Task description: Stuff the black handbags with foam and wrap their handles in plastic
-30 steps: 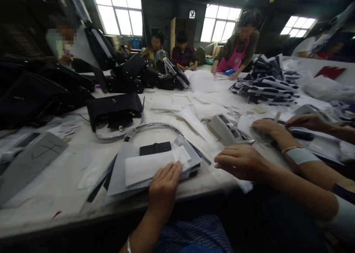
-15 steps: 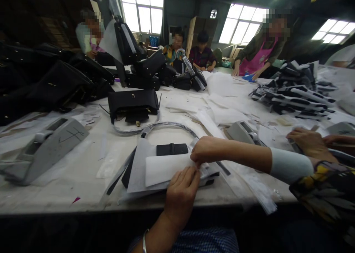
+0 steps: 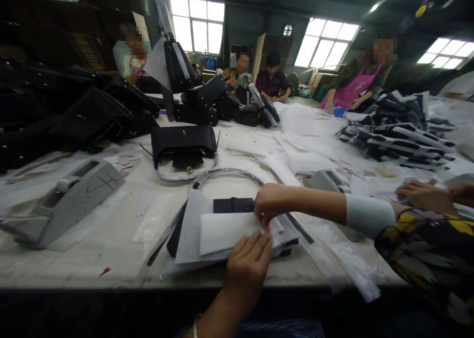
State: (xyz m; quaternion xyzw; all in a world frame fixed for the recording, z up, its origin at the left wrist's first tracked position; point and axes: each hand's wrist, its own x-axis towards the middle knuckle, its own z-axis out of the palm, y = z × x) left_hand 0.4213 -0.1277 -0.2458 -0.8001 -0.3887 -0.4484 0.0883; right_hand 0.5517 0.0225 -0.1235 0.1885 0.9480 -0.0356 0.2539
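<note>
My left hand [image 3: 246, 266] lies flat, fingers stretched, on the near edge of a white sheet [image 3: 225, 232]. The sheet tops a stack of grey paper [image 3: 188, 224] and a flat black bag piece [image 3: 234, 205] at the table's front edge. My right hand [image 3: 272, 203] reaches in from the right and pinches the sheet's far right corner. A plastic-wrapped strap [image 3: 225, 171] curves just behind the stack.
A grey tape dispenser [image 3: 70, 197] sits to the left, another [image 3: 328, 180] to the right. A black handbag [image 3: 183, 140] stands behind, with more black bags [image 3: 85, 113] piled at the left. A co-worker's hands [image 3: 425, 195] work at the right; other people sit across the table.
My right hand moved left from the table's right side onto the sheet's corner and closed on it. My left hand stayed on the sheet's near edge. The view shifted left.
</note>
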